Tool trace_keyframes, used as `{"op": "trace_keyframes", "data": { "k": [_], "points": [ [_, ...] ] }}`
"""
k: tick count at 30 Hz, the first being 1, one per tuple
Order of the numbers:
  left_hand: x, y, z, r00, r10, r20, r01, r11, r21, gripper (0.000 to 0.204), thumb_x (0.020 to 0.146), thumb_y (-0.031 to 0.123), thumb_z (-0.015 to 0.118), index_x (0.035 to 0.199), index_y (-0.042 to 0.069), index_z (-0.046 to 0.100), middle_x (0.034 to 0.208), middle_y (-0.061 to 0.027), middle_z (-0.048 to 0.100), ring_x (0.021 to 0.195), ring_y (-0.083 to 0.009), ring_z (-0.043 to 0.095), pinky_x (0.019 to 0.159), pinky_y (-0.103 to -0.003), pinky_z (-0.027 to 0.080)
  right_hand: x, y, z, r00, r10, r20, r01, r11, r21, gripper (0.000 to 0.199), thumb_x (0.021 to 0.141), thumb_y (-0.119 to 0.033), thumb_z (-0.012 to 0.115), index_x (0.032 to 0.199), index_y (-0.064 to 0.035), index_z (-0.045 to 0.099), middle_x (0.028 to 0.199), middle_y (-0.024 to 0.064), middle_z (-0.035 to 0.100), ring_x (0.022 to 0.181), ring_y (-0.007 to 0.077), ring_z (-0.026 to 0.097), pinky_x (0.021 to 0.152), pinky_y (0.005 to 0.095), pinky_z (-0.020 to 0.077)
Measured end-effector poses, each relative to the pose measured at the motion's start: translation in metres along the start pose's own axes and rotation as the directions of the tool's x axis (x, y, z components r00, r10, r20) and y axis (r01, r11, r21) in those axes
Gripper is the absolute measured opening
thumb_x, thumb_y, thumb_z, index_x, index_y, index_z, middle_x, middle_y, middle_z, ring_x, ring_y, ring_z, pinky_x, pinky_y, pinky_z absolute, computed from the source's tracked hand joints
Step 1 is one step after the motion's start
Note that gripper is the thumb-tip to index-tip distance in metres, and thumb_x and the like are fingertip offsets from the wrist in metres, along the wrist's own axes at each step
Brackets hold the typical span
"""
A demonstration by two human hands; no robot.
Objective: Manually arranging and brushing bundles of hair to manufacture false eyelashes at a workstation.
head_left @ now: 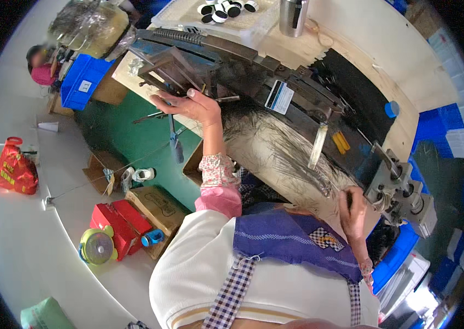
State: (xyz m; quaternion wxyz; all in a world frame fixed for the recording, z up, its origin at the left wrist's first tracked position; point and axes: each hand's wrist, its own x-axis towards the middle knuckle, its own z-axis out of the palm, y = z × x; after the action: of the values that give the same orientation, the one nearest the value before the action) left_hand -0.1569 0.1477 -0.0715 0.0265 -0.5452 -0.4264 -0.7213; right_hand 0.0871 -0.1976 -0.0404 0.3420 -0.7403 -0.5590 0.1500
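Note:
My left hand (196, 108) is raised at the near side of a dark metal frame (169, 71) with a clear panel, at the left end of a long metal bench machine (232, 52). Its fingers stretch out to the left under the frame, thumb apart, and no held thing shows. My right hand (353, 211) is low at the table's near right edge, fingers curled in; whatever is between them is hidden. Beside it, loose dark bristles (276, 142) are strewn over the pale tabletop (248, 145). A flat pale metal strip (318, 147) projects from the machine toward the bristles.
A white-and-blue card (279, 97) lies on the machine. Beyond are a clear tray (265, 27) of black-and-white round pieces and a steel tumbler (293, 16). A metal clamp mechanism (402, 189) stands right of my right hand. Cartons (158, 211) and a blue bin (85, 82) are left.

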Motion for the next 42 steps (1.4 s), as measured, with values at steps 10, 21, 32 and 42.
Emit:
{"op": "trace_keyframes", "data": {
  "k": [10,21,32,42],
  "points": [
    [0.002,-0.011,-0.140,0.853,0.164,0.495,-0.491,0.574,0.656,0.085,0.078,0.027,0.069,0.147,0.018,0.021,0.152,-0.0225,0.010,0.141,-0.0399,0.012,0.107,-0.066,0.010,0.021,-0.006,-0.077,0.774,0.115,-0.622,0.077,0.959,0.273,0.018,0.099,-0.018,0.046,0.088,-0.0053,0.051,0.074,0.0023,0.050,0.056,0.0059,0.036,0.051,0.0199,0.0296],
    [0.005,-0.023,-0.168,0.771,-0.427,0.473,-0.003,0.740,0.673,0.084,0.081,0.014,0.067,0.149,0.011,0.017,0.139,-0.0152,0.044,0.121,-0.0349,0.048,0.104,-0.059,0.030,0.024,-0.001,-0.056,0.876,0.212,-0.434,0.136,0.754,0.642,0.015,0.097,-0.017,0.050,0.089,-0.0035,0.051,0.073,0.0034,0.050,0.054,0.0067,0.038,0.046,0.0205,0.0258],
    [0.001,0.230,-0.052,-0.258,0.195,0.946,0.477,0.877,-0.051,0.031,0.098,0.027,0.046,0.105,-0.003,0.053,0.094,-0.0174,0.064,0.088,-0.0316,0.063,0.075,-0.038,0.048,0.082,-0.079,-0.060,0.980,0.063,-0.191,0.047,0.852,0.521,0.010,0.091,-0.012,0.055,0.097,-0.0043,0.060,0.083,0.0031,0.063,0.073,0.0143,0.059,0.065,0.0269,0.0482],
    [-0.074,0.164,-0.033,0.033,0.094,0.995,0.548,0.831,-0.096,0.020,0.100,0.022,0.044,0.093,0.005,0.055,0.081,0.0006,0.051,0.070,-0.0092,0.045,0.064,-0.025,0.040,0.122,0.009,-0.087,0.835,-0.536,-0.124,0.435,0.781,-0.449,0.012,0.087,-0.010,0.057,0.093,-0.0007,0.062,0.086,0.0115,0.062,0.079,0.0270,0.061,0.070,0.0338,0.0494]
  ]
}}
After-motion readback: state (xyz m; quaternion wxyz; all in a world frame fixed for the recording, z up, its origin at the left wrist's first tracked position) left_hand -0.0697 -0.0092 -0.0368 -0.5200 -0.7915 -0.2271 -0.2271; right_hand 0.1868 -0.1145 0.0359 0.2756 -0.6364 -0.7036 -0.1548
